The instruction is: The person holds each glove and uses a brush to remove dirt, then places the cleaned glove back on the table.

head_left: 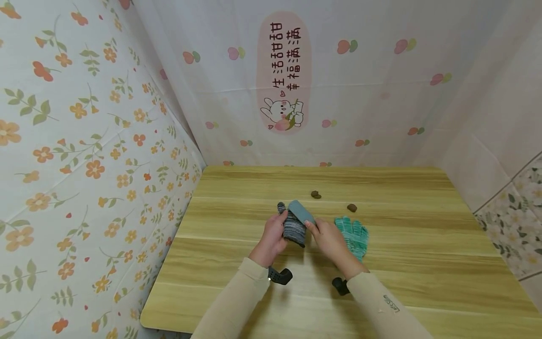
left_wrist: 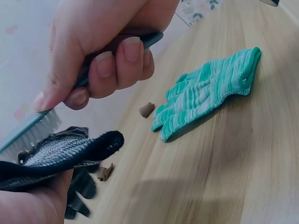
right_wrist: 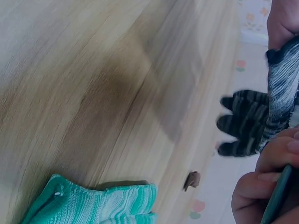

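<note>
My left hand [head_left: 272,238] holds a black-and-grey striped knit glove [head_left: 294,230] up over the table, its dark fingers [right_wrist: 240,126] hanging down in the right wrist view. A blue-grey brush [head_left: 301,213] is gripped by its handle in my right hand [head_left: 332,241], the thumb lying along its back. White bristles [left_wrist: 49,125] point down onto the glove in the left wrist view, close to a small brown bit [left_wrist: 22,156] on the knit. To the right of my right hand a green-and-white knit glove [head_left: 359,238] lies flat on the table.
Small brown lumps [head_left: 315,194] lie on the wood-grain table [head_left: 220,282] beyond the hands, and another brown lump [head_left: 352,207] sits behind the green glove. A printed curtain [head_left: 372,103] hangs along the back edge, with a floral cloth [head_left: 97,188] at the left.
</note>
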The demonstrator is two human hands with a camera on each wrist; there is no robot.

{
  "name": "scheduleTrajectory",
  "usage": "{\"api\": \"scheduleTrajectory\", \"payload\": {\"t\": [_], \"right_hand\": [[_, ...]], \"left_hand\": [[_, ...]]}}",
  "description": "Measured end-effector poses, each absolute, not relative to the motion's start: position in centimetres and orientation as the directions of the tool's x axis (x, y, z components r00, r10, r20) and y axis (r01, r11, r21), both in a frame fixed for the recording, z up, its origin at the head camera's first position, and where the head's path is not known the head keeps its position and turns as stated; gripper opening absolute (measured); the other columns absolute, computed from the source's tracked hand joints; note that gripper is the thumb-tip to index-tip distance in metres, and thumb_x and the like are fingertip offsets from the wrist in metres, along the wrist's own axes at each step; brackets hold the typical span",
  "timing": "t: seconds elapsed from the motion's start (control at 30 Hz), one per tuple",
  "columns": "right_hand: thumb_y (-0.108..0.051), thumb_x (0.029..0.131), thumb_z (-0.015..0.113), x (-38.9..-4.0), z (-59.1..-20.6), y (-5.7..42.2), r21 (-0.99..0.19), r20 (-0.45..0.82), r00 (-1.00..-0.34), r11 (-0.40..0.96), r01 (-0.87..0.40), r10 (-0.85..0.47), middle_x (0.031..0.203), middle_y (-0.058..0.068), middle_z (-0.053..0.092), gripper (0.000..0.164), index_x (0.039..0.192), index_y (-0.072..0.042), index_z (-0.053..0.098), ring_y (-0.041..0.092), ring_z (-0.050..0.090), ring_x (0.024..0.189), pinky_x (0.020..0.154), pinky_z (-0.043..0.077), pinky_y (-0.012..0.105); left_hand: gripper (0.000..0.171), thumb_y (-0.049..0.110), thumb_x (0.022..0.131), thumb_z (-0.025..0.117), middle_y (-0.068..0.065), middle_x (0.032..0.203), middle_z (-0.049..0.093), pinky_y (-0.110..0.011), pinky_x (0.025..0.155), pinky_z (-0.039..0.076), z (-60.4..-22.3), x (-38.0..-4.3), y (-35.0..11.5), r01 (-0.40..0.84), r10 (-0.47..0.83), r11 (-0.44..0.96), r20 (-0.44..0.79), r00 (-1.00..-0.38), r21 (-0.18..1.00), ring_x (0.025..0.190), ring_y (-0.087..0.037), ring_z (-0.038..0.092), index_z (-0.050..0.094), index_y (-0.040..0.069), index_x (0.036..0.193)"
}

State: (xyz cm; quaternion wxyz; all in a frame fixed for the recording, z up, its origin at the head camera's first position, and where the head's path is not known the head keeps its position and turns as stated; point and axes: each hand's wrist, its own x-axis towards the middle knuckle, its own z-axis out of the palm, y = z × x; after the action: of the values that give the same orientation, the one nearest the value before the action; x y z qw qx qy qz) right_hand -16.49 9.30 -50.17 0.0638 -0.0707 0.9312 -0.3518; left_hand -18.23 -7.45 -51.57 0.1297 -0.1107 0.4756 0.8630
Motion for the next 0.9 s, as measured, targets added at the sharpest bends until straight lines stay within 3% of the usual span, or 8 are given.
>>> {"api": "scheduleTrajectory", "payload": {"t": [0.2,0.33,0.43,0.5,0.67,0.77,0.9], "right_hand": [[-0.046,0.109,0.041,-16.4,-49.7,9.1,-0.726,-0.083,-0.98,0.685,-0.064,-0.179,0.068,0.005,0.043,0.048,0.09,-0.005,0.059,0.018,0.039,0.059,0.058,0.034,0.031],[-0.048,0.108,0.04,-16.3,-49.1,8.8,-0.752,-0.068,-0.985,0.657,-0.056,-0.161,0.08,0.009,0.058,0.051,0.112,-0.003,0.064,0.021,0.051,0.069,0.064,0.041,0.035],[-0.049,0.108,0.04,-16.3,-48.6,8.4,-0.735,-0.05,-0.988,0.675,-0.065,-0.149,0.093,0.011,0.066,0.051,0.119,-0.006,0.065,0.024,0.059,0.08,0.07,0.045,0.039],[-0.049,0.108,0.041,-16.4,-48.4,8.2,-0.708,-0.039,-0.988,0.702,-0.078,-0.15,0.093,0.011,0.067,0.049,0.117,-0.007,0.065,0.024,0.06,0.079,0.069,0.045,0.039],[-0.045,0.108,0.044,-16.5,-48.6,7.8,-0.629,-0.046,-0.987,0.772,-0.093,-0.156,0.069,0.006,0.052,0.044,0.097,-0.007,0.063,0.02,0.048,0.059,0.057,0.037,0.033],[-0.043,0.107,0.047,-16.5,-49.0,7.9,-0.599,-0.042,-0.988,0.795,-0.095,-0.149,0.068,0.005,0.052,0.042,0.094,-0.007,0.064,0.019,0.046,0.058,0.055,0.036,0.032],[-0.042,0.106,0.049,-16.5,-49.6,8.3,-0.58,-0.043,-0.988,0.809,-0.097,-0.149,0.069,0.005,0.055,0.039,0.093,-0.009,0.064,0.018,0.048,0.059,0.055,0.037,0.032]], "left_hand": [[0.039,0.024,0.109,0.046,-0.009,0.12,0.064,-0.036,0.097,0.055,-51.4,-18.2,-7.4,-0.325,0.133,-0.521,-0.301,-0.944,0.789,0.108,-0.016,0.066,0.044,-0.003,0.138],[0.041,0.024,0.11,0.044,-0.013,0.129,0.062,-0.04,0.105,0.051,-51.4,-18.2,-7.2,-0.316,0.135,-0.515,-0.289,-0.948,0.797,0.117,-0.02,0.063,0.043,-0.003,0.14],[0.044,0.024,0.11,0.042,-0.018,0.137,0.058,-0.045,0.111,0.046,-51.4,-18.2,-7.0,-0.319,0.149,-0.501,-0.283,-0.947,0.804,0.124,-0.024,0.059,0.041,-0.004,0.144],[0.045,0.023,0.111,0.039,-0.021,0.142,0.054,-0.046,0.113,0.043,-51.4,-18.2,-6.8,-0.327,0.167,-0.499,-0.281,-0.945,0.802,0.129,-0.026,0.056,0.038,-0.004,0.146],[0.046,0.019,0.111,0.033,-0.024,0.153,0.043,-0.048,0.118,0.038,-51.3,-18.1,-6.7,-0.352,0.192,-0.506,-0.296,-0.936,0.788,0.141,-0.032,0.045,0.031,-0.004,0.152],[0.047,0.018,0.111,0.032,-0.025,0.155,0.04,-0.048,0.118,0.037,-51.2,-18.0,-6.7,-0.364,0.182,-0.505,-0.316,-0.931,0.782,0.144,-0.035,0.041,0.029,-0.003,0.152],[0.043,0.019,0.111,0.035,-0.025,0.151,0.044,-0.048,0.117,0.039,-51.4,-18.0,-6.7,-0.364,0.153,-0.507,-0.334,-0.93,0.781,0.139,-0.033,0.047,0.03,-0.003,0.148]]}}
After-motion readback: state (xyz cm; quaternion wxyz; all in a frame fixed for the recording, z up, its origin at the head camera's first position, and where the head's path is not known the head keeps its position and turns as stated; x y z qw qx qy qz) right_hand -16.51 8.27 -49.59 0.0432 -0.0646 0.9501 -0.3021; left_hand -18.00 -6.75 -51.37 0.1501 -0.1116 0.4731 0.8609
